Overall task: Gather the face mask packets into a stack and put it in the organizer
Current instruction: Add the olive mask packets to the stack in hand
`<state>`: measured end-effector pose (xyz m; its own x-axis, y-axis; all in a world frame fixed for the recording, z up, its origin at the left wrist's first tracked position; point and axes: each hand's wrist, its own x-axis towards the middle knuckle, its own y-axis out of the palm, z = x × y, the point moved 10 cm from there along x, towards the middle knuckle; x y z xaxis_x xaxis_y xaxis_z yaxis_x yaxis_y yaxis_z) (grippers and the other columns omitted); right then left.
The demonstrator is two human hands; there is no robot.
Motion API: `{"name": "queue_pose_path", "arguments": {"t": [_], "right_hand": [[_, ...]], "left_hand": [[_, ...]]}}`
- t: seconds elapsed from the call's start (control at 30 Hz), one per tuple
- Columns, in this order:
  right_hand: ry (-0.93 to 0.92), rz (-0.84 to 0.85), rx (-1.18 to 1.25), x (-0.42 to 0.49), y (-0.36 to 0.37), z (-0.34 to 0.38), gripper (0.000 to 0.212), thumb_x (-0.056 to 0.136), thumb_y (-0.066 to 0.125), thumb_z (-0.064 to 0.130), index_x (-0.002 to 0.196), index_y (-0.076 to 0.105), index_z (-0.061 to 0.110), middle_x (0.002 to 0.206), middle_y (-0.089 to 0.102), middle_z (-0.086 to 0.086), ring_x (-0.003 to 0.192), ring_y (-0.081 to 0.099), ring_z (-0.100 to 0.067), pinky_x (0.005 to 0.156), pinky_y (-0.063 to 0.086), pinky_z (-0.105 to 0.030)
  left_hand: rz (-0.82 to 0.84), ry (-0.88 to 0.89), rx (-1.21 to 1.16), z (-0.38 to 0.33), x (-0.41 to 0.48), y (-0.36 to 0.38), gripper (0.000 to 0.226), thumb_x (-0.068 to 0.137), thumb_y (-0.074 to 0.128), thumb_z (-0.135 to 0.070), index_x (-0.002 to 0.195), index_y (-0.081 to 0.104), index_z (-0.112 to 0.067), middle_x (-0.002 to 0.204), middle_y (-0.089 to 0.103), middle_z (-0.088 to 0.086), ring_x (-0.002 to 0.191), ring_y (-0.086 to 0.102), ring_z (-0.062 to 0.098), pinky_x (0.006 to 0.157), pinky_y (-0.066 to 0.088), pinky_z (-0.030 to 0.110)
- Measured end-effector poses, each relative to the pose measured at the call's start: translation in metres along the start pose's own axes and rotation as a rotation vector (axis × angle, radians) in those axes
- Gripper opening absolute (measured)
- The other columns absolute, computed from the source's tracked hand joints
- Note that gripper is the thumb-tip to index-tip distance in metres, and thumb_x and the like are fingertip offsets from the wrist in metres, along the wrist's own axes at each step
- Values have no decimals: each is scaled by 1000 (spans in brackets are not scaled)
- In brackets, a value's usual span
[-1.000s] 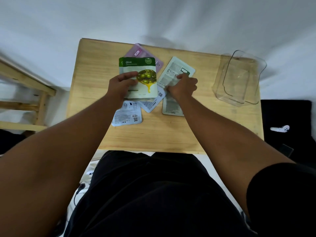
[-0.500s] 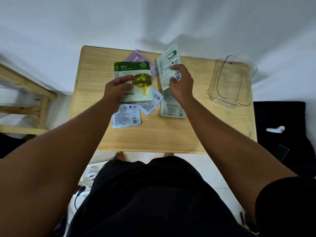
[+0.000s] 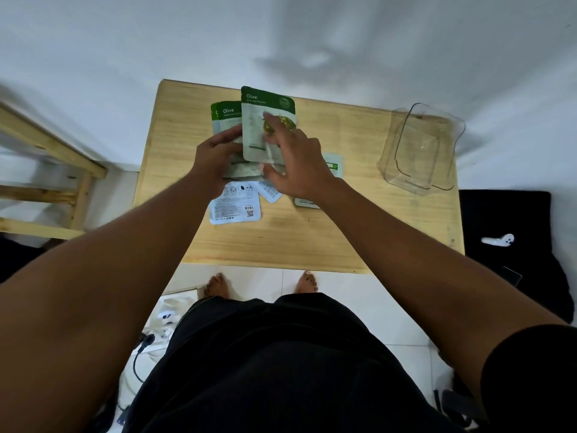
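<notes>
My left hand [image 3: 218, 154] holds a small stack of green-topped "Olive" face mask packets [image 3: 226, 120] upright above the wooden table [image 3: 312, 239]. Against the front of that stack, my right hand [image 3: 293, 157] grips another Olive packet [image 3: 259, 126], fingers spread over its face and thumb under its lower edge. On the table lie a pale blue packet [image 3: 235, 204] face down, a second one [image 3: 271, 192] beside it, and a pale green one [image 3: 334, 164] partly hidden by my right wrist. The clear plastic organizer [image 3: 421, 148] stands empty at the table's right end.
A wooden frame [image 3: 62, 170] stands to the table's left. A black cloth [image 3: 512, 245] with a small white object [image 3: 499, 240] lies to the right. Cables and a white bag [image 3: 162, 332] sit on the floor by my feet.
My right hand lifted the pale packet, turned it to its green Olive face and brought it left onto the packets in my left hand. The pink packet is no longer visible.
</notes>
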<state>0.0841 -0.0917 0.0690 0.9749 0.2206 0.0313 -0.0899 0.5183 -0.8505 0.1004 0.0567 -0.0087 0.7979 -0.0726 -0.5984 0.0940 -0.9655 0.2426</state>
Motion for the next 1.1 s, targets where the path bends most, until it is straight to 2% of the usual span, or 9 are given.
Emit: {"name": "queue_pose_path", "arguments": {"t": [0.13,0.23,0.3,0.43,0.63,0.73,0.83,0.97,1.1], "right_hand": [[41,-128,115,-1,-12,-16,34,86,65,24,119,66,27,119,70,9,115,59,-20,101,43,-53],[230,-213,207,-2,-16,-42,36,72,80,27,104,66,36,145,48,2,139,39,-27,109,34,-43],[386,-166,492,-5,-7,-57,46,67,87,31,104,61,36,150,42,-5,145,31,-29,111,33,-36],[534,-1,970,-10,19,-58,51,70,88,10,112,61,21,127,65,-10,108,66,-20,75,56,-28],[488,65,850,1,39,-40,59,68,89,6,122,64,13,124,65,-4,113,65,-19,91,57,-27],[429,72,823,7,45,-24,58,67,90,9,120,67,13,122,67,-2,108,66,-11,92,56,-21],[403,-6,786,10,40,-19,32,74,86,16,101,70,12,104,70,4,93,66,-2,78,55,-13],[554,-245,749,-15,22,-54,22,85,75,36,76,60,23,96,71,5,100,67,-10,83,58,-31],[707,-323,453,-62,9,-110,23,82,76,36,89,61,21,96,65,8,101,63,-12,78,41,-16]], "left_hand": [[36,-11,1,5,-4,-4,53,77,62,13,118,75,-18,117,73,16,104,70,38,76,62,49],[97,-16,-9,8,-8,-3,54,77,61,12,121,73,-17,124,69,17,111,67,40,81,60,53],[138,-14,-17,7,-11,-2,55,78,62,10,124,71,-19,128,67,17,115,64,41,84,59,56],[208,-11,0,7,-14,-4,54,82,63,3,129,67,-25,134,64,13,119,63,40,78,59,51],[370,-71,-136,9,-22,0,44,103,49,-38,141,55,-17,136,61,15,116,64,35,85,58,48],[211,-33,-9,7,-18,-20,38,93,69,-26,130,66,-22,126,69,6,115,67,34,78,60,46],[110,-23,24,6,-14,-36,38,87,74,-10,124,71,-17,107,74,1,100,71,27,69,61,42],[75,-34,42,8,-11,-40,38,84,76,-6,121,72,-15,102,75,0,91,72,21,63,61,37],[57,-49,72,27,-12,-33,37,83,75,-2,118,73,-12,91,77,-4,82,73,16,61,62,35]]}}
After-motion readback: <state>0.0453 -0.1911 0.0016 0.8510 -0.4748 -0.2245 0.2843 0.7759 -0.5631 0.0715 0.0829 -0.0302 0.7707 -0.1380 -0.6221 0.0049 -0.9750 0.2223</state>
